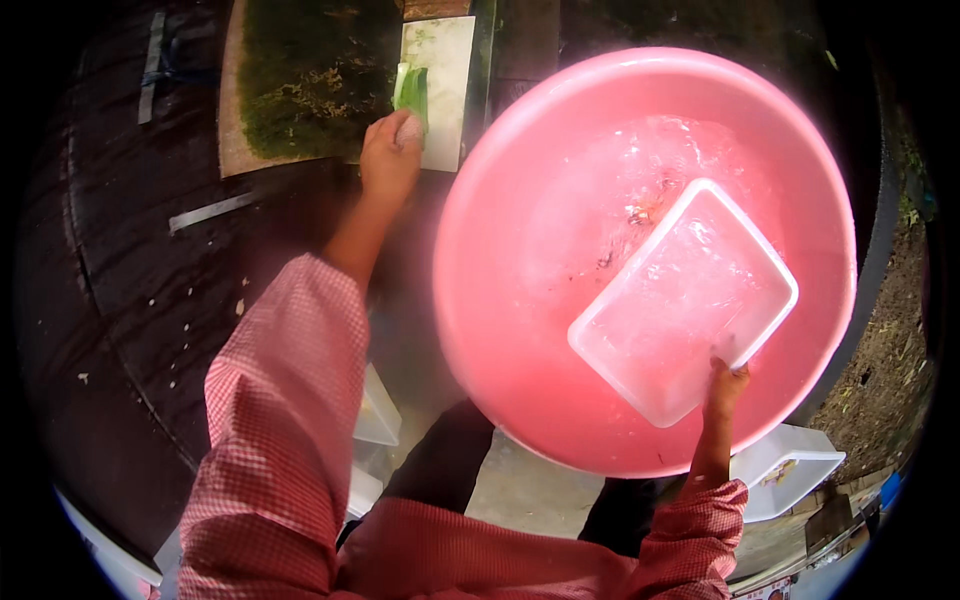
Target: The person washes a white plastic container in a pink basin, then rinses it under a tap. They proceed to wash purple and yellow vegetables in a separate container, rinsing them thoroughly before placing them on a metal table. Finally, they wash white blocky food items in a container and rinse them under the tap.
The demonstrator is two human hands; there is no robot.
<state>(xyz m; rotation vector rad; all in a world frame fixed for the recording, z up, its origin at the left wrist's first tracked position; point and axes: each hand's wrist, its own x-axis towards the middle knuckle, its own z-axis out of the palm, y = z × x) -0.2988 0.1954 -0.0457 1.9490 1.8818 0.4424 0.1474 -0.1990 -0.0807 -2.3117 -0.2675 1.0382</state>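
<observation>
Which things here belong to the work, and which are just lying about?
Seemingly in use:
green stalk, in the left hand
white tray, in the right hand
pink basin of water

Probably idle:
pale strips on the left
white container beside the basin

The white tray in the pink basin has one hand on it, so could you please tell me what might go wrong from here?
1. The right hand grips the white tray at only one part of its rim, so it could tip or slip.
2. Dark bits lie in the pink basin beside the tray; stirred water might carry them into it.
3. The left hand seems to hold the green leaves by one end, so they could fall.
</observation>
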